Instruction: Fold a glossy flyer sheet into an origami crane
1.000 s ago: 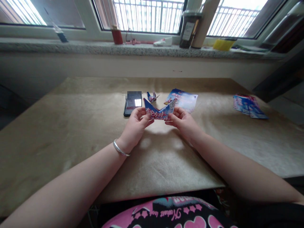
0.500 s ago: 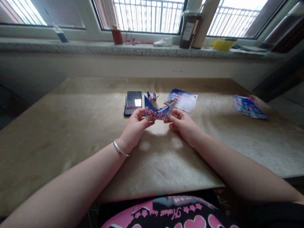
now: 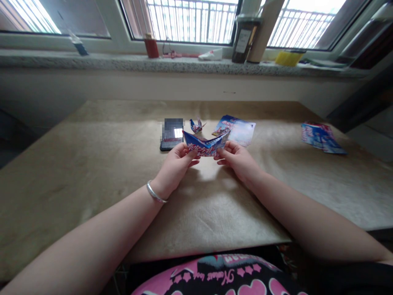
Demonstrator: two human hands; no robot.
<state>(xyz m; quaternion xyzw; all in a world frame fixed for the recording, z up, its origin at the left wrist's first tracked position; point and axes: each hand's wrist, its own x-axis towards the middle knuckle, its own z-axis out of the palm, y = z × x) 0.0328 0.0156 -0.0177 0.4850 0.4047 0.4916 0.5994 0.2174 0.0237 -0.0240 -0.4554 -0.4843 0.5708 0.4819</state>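
A blue printed sheet of paper (image 3: 206, 148) with red-and-white lettering is folded and stretched between my hands, its top edge dipping into a V. My left hand (image 3: 181, 157) pinches its left end, thumb in front and fingers behind. At the right end, my right hand (image 3: 235, 157) grips it the same way. Just beyond it on the table stands a small folded paper crane (image 3: 196, 125) in the same print. A phone (image 3: 172, 137) lies behind my left hand. Flat sheets of the printed paper (image 3: 241, 130) rest behind my right hand.
More printed papers (image 3: 322, 137) lie at the table's right side. The tan tabletop (image 3: 92, 172) reaches back to a wall below a stone windowsill (image 3: 116, 62). On the sill are a red container (image 3: 151, 46), a dark jar (image 3: 244, 40) and a yellow object (image 3: 288, 58).
The folded paper's upright ends have dropped outward and lower, so it is spread wider and flatter. Both hands have stayed nearly in place, still pinching it.
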